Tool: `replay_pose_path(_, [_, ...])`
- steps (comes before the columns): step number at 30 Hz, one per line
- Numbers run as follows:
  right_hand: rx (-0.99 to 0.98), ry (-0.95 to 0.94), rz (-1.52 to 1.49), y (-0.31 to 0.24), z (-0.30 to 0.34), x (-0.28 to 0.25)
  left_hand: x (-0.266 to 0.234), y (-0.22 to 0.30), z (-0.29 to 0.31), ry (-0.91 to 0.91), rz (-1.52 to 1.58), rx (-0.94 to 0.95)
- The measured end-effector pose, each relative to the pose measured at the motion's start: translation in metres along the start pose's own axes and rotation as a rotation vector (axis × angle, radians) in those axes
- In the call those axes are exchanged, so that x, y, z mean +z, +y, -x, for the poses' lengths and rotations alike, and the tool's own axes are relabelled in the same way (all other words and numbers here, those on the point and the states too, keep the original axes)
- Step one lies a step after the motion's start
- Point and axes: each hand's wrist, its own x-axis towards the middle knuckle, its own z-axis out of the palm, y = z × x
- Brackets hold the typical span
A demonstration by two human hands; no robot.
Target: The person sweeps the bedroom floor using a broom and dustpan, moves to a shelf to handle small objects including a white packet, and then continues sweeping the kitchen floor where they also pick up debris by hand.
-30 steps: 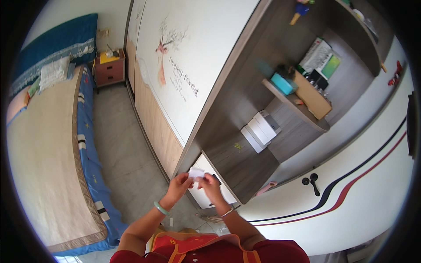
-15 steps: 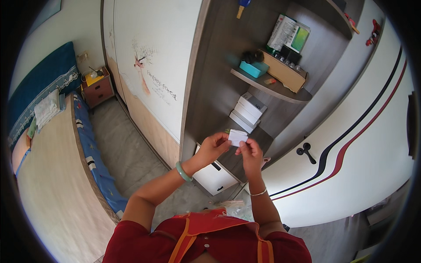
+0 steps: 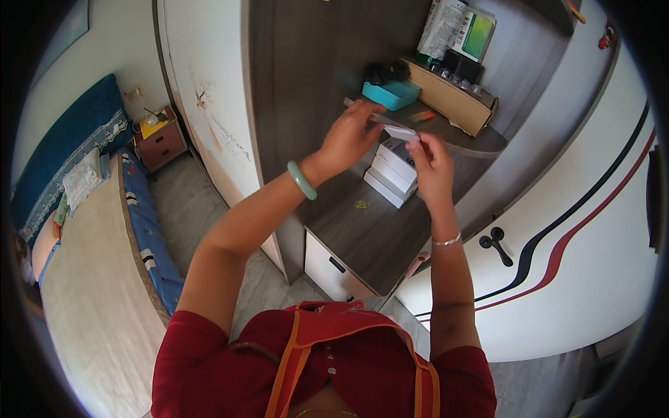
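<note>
A small, flat white piece, like a folded paper or card (image 3: 400, 132), is raised in front of the curved shelf's edge (image 3: 460, 145). My right hand (image 3: 433, 166) pinches its right end between thumb and fingers. At its left end the bent fingers and thumb of my left hand (image 3: 350, 139) close on it, partly hiding it. Just below the piece, white boxes (image 3: 394, 171) are stacked on the lower shelf surface (image 3: 348, 233). A tiny yellow-green item (image 3: 361, 204) lies on that surface, left of the boxes.
The upper shelf carries a teal box (image 3: 391, 95), a long cardboard tray (image 3: 449, 97), an orange item (image 3: 421, 116) and green-white packages (image 3: 460, 31). A white door (image 3: 557, 265) with a black handle (image 3: 496, 245) stands right; wardrobe panels (image 3: 209, 104) and a bed (image 3: 104, 279) are left.
Both hands have risen with the white piece, from over the lower surface to the upper shelf's edge. It is now tilted, its face seen more edge-on. The view has shifted closer to the shelves.
</note>
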Motion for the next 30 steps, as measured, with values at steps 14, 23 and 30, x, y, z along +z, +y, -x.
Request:
replay_pose_path(14, [-0.149,-0.358,0.365,0.072,-0.086,-0.033,0.053,-0.050,-0.056,-0.109,-0.561,0.269])
replay_pose_path(23, [-0.208,-0.275,0.391,0.095,-0.097,-0.057,0.059,-0.062,-0.079,-0.120,-0.440,0.398])
replay_pose_path(30, [-0.281,-0.187,0.428,0.108,-0.105,-0.056,0.061,-0.059,-0.092,-0.068,-0.232,0.169])
